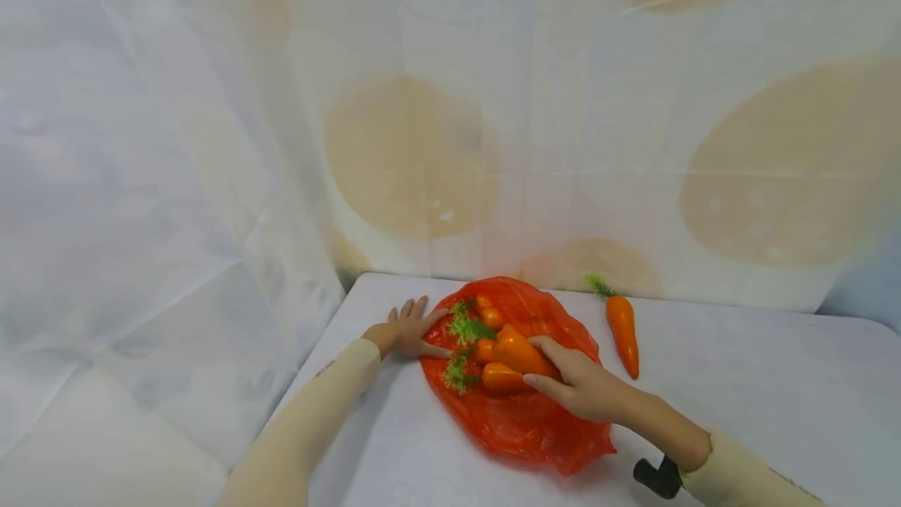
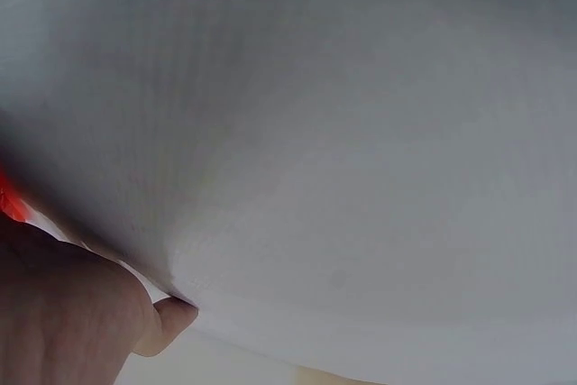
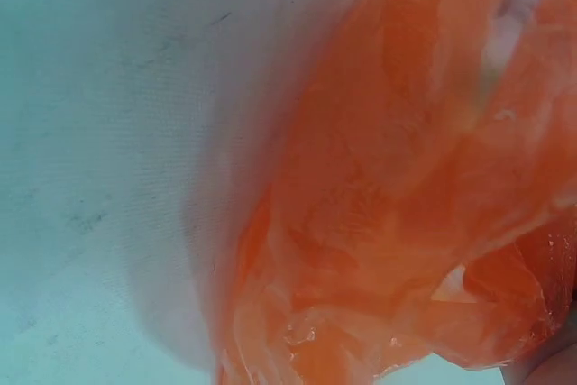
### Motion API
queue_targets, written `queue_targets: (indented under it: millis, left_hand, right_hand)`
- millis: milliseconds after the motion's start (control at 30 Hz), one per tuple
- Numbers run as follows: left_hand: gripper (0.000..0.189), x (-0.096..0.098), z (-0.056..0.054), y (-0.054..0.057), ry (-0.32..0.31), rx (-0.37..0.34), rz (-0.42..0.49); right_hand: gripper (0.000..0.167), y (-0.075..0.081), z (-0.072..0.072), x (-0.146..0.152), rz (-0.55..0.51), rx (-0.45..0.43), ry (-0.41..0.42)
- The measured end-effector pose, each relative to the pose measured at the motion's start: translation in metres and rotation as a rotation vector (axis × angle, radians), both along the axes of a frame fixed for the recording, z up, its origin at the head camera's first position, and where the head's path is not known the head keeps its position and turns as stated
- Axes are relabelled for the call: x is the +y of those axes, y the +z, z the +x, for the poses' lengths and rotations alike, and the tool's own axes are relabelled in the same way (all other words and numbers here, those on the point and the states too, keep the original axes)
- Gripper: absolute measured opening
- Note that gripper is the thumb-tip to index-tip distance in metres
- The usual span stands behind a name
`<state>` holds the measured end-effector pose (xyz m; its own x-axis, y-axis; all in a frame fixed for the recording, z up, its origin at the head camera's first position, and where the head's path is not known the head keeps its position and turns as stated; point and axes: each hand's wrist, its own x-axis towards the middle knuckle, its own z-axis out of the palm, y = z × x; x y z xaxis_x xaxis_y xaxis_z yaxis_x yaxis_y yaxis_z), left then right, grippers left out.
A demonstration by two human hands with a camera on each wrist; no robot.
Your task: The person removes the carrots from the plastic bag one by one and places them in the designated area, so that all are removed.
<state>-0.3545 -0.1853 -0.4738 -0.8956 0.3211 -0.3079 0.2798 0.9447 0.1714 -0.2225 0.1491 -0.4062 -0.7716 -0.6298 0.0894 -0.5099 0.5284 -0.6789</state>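
Note:
A crinkled red plastic bag [image 1: 521, 436] lies spread on the table, with several orange carrots [image 1: 503, 379] with green leafy tops [image 1: 464, 325] on or in it. My right hand [image 1: 580, 386] reaches over the bag from the right and grips a thick carrot [image 1: 517, 349] between thumb and fingers. At the bag's left edge, my left hand [image 1: 408, 331] rests with fingers spread, its thumb and index finger touching the red plastic. In the right wrist view the bag [image 3: 361, 205] fills much of the frame, and the carrots' outlines are unclear.
Another carrot [image 1: 623, 335] lies alone on the white table [image 1: 739, 382], right of the bag. A black object [image 1: 658, 479] sits by the right sleeve, partly hidden. A patterned curtain [image 1: 591, 139] hangs behind the table, and pale sheeting [image 1: 141, 257] covers the left side.

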Motion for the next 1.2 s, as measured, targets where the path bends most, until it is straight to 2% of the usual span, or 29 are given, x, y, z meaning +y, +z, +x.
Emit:
queue_targets:
  millis: [233,567,733,900,1067,1200]
  left_hand:
    - [0.093,0.0,0.0,-0.001,-0.001,0.007,0.001]
    - [0.093,-0.001,-0.002,-0.003,-0.002,0.0,0.0]
    - [0.094,0.0,-0.001,-0.004,0.002,-0.007,-0.007]
    - [0.094,0.002,-0.001,-0.002,0.005,-0.009,-0.004]
    - [0.094,0.001,-0.001,0.0,0.003,-0.003,-0.002]
    - [0.094,0.003,-0.001,-0.003,0.0,-0.008,0.004]
  right_hand:
    - [0.056,0.003,-0.002,0.0,-0.033,-0.006,-0.074]
    - [0.051,0.001,-0.007,0.007,-0.084,-0.024,-0.101]
    - [0.047,0.006,-0.012,0.013,-0.194,-0.098,-0.113]
    - [0.053,0.012,-0.018,0.018,-0.292,-0.14,-0.11]
    - [0.057,0.013,-0.027,0.025,-0.286,-0.138,-0.162]
    - [0.057,0.01,-0.032,0.036,-0.283,-0.163,-0.208]
